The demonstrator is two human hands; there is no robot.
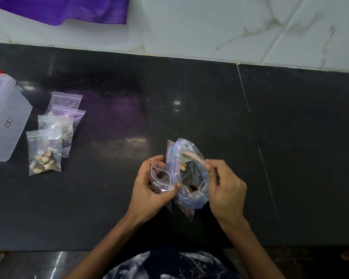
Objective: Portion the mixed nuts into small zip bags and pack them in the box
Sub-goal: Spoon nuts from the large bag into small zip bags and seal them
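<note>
My left hand (149, 190) grips a small clear zip bag (159, 178) with its mouth held wide. Beside it stands the large blue-tinted bag of mixed nuts (191, 178), a few nuts visible inside. My right hand (224, 186) pinches the handle of a small wooden spoon (191, 157) whose bowl is inside the large bag's mouth. Several filled small zip bags (44, 154) lie overlapping at the left. A translucent plastic box (2, 121) stands at the far left edge, partly cut off.
The black stone counter (189, 97) meets a white marble-tiled wall (230, 27) at the back. A purple cloth (69, 9) hangs at the top left. The counter's front edge runs just above my lap.
</note>
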